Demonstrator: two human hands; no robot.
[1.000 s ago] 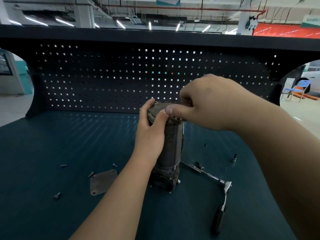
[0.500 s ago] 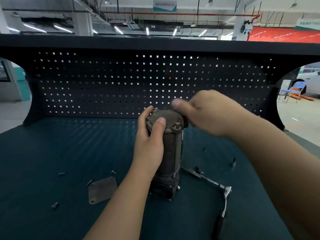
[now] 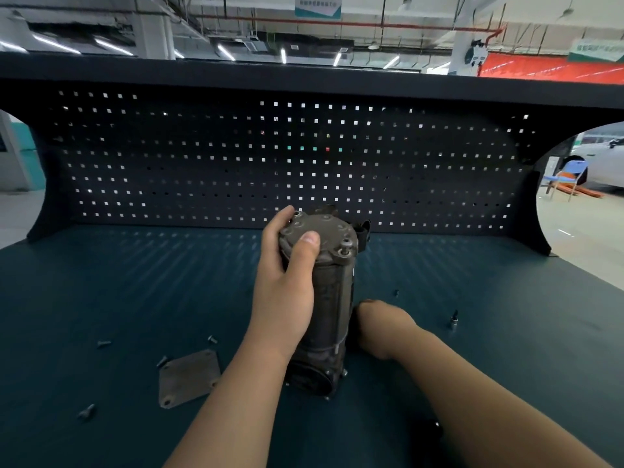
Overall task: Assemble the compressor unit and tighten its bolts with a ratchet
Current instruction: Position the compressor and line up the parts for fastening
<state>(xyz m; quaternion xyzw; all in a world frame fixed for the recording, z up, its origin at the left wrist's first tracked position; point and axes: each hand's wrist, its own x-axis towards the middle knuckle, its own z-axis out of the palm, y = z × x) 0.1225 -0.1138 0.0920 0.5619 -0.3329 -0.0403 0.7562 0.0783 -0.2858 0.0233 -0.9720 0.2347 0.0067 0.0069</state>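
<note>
- The compressor unit [image 3: 332, 298] stands upright on its end near the middle of the dark teal tabletop [image 3: 101, 282], its round top cap [image 3: 324, 228] tilted slightly towards the camera.
- The left hand [image 3: 283, 292] grips the upper part of the unit from the left. The thumb lies across the near edge of the cap, and the fingers [image 3: 287, 214] curl round the far left side.
- Two bolt heads [image 3: 344, 253] show on the right rim of the cap.
- The right hand [image 3: 381, 327] is low on the tabletop, just right of the unit's lower body. Its back faces the camera and its fingers are hidden, so I cannot tell whether they are spread, pressed together or pinching something.
- A flat square plate [image 3: 189, 378] with corner holes lies on the tabletop, near and left of the unit's base and partly under the left forearm.
- Loose bolts [image 3: 104, 343] lie scattered around the plate: one far left, two by its far edge and one nearer the camera.
- A small socket bit [image 3: 454, 319] stands on the tabletop to the right, well apart from the unit.
- A dark pegboard [image 3: 236, 163] closes the far side of the tabletop.
</note>
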